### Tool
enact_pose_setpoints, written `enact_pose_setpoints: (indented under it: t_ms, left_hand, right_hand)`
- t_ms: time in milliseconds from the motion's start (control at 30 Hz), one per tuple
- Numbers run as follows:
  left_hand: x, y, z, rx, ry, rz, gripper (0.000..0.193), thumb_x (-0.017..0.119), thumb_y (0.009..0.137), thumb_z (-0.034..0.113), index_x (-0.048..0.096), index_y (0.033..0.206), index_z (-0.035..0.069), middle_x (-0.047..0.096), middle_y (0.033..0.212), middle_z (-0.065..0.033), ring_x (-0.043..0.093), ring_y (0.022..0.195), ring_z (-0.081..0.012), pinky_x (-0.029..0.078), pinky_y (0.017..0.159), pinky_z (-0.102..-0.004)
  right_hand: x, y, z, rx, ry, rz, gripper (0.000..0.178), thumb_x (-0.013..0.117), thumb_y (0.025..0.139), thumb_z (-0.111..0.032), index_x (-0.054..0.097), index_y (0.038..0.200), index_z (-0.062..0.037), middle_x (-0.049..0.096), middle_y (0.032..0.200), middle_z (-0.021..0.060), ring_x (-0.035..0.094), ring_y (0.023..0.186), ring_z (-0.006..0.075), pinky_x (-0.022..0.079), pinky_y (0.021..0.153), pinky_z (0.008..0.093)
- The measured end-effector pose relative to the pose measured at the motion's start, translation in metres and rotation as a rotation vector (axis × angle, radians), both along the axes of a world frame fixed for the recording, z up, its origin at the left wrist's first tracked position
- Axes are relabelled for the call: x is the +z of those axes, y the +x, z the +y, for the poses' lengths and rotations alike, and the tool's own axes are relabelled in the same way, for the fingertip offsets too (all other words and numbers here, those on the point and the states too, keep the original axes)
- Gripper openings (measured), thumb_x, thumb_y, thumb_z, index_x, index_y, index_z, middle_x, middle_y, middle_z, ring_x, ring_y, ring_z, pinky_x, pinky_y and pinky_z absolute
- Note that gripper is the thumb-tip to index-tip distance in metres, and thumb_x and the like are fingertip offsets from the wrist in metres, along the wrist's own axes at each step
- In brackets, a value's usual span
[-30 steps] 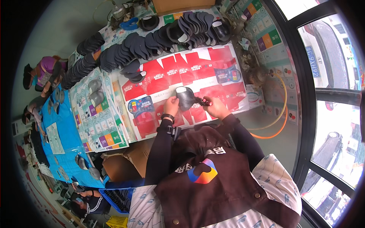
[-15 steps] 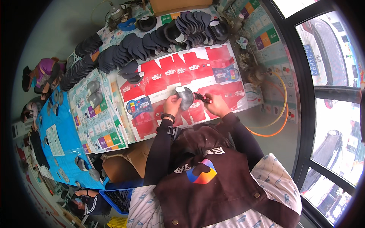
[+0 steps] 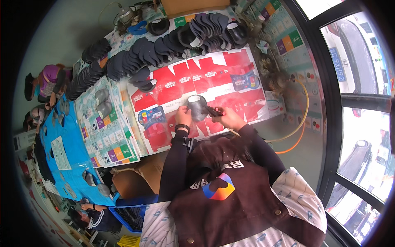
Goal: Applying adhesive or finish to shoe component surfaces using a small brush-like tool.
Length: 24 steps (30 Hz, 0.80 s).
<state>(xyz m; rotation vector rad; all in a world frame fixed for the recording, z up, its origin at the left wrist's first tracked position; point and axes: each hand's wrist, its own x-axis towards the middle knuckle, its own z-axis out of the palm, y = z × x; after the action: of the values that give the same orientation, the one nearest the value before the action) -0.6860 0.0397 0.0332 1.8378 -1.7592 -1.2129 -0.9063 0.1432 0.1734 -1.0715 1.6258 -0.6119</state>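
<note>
My left hand (image 3: 183, 116) pinches the left edge of a dark grey cupped insole (image 3: 198, 110), which shows a pale oval patch at its top. In my right hand (image 3: 231, 119), fingers wrapped round it, is a small black air gun (image 3: 214, 112). Its nozzle end is close against the insole's right side; whether they touch I cannot tell. A thin yellowish hose (image 3: 233, 132) hangs below my right wrist. Both hands are over a red and white printed sheet (image 3: 173, 88) on the table.
Overlapping dark insoles (image 3: 144, 51) line the table's far side. Two grey insoles (image 3: 103, 103) lie on printed sheets to the left. Beyond is a blue-covered table (image 3: 76, 152) with co-workers (image 3: 51, 84) beside it. A yellow and orange hose (image 3: 306, 111) loops at the right, near the window.
The insole has turned and tilted in my left hand. My right hand has moved slightly left, bringing the air gun closer to it. The hose has shifted near my right wrist.
</note>
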Motion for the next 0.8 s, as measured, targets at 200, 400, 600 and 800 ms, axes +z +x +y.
enact_pose_setpoints:
  t_ms: [200, 400, 600, 800]
  left_hand:
    - [-0.012, 0.008, -0.008, 0.012, 0.084, -0.067, 0.033, 0.078, 0.087, 0.021, 0.069, 0.114, 0.004, 0.077, 0.101, -0.0134, 0.074, 0.092, -0.0300, 0.057, 0.084, -0.0405]
    - [-0.026, 0.057, -0.017, 0.162, 0.317, 0.259, 0.030, 0.073, 0.096, 0.025, 0.068, 0.116, 0.002, 0.076, 0.097, -0.0108, 0.072, 0.079, -0.0155, 0.055, 0.066, -0.0285]
    - [-0.005, 0.095, -0.021, 0.250, 0.279, 0.250, 0.026, 0.069, 0.098, 0.017, 0.067, 0.118, 0.001, 0.074, 0.098, -0.0084, 0.071, 0.076, -0.0144, 0.054, 0.062, -0.0264]
    - [0.006, 0.098, -0.019, 0.346, 0.351, 0.296, 0.028, 0.068, 0.099, 0.020, 0.068, 0.123, 0.004, 0.072, 0.103, -0.0042, 0.068, 0.082, -0.0134, 0.052, 0.067, -0.0257]
  right_hand:
    - [-0.013, 0.012, -0.032, -0.084, -0.072, 0.233, 0.030, 0.066, 0.089, -0.023, 0.069, 0.109, -0.0008, 0.069, 0.081, 0.0252, 0.072, 0.078, 0.0366, 0.053, 0.067, 0.0440]
    - [-0.018, 0.007, -0.043, -0.124, -0.058, 0.135, 0.030, 0.062, 0.085, -0.022, 0.070, 0.104, 0.0006, 0.068, 0.088, 0.0287, 0.068, 0.088, 0.0436, 0.052, 0.078, 0.0487]
    - [-0.026, -0.005, -0.045, -0.097, -0.045, -0.027, 0.037, 0.061, 0.079, -0.022, 0.072, 0.106, -0.0003, 0.070, 0.093, 0.0299, 0.068, 0.095, 0.0476, 0.053, 0.084, 0.0506]
    - [-0.015, -0.010, -0.045, 0.002, 0.052, -0.064, 0.037, 0.065, 0.080, -0.015, 0.071, 0.112, 0.0019, 0.073, 0.092, 0.0206, 0.069, 0.087, 0.0304, 0.054, 0.080, 0.0404]
